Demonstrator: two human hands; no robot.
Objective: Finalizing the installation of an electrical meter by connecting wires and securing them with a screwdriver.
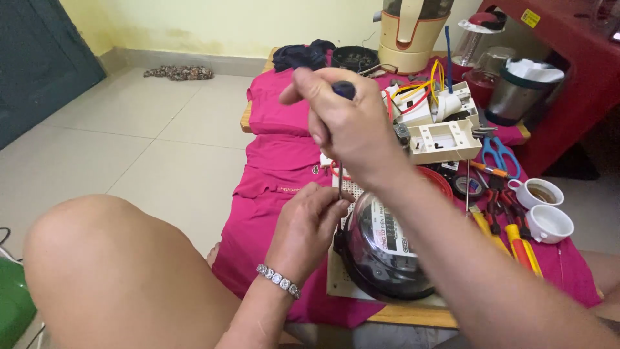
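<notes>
**Two hands work a screwdriver at the edge of a round electric meter**

Seen from above, a person sits at a low wooden bench (413,315) covered with a bright pink cloth (271,168). The right hand (352,126) is clenched around the dark handle of a screwdriver (340,139), held upright, its thin shaft running straight down. The left hand (309,229), with a beaded bracelet (278,280) at the wrist, has its fingers pinched around the lower end of the shaft, steadying the tip.

The tip meets the left edge of an electric meter (384,249), a round black body under a clear dome. The meter lies on a white perforated board (345,281) near the front of the bench, just beside the left hand.

Behind the meter sit white switch boxes (442,139) with red and yellow wires. To the right lie blue-handled scissors (500,155), a roll of black tape (467,186), pliers and yellow-handled tools (516,242), and two small white cups (542,207). A cream-coloured blender base (407,39) stands at the far end. The person's bare knee (110,271) fills the lower left.
</notes>
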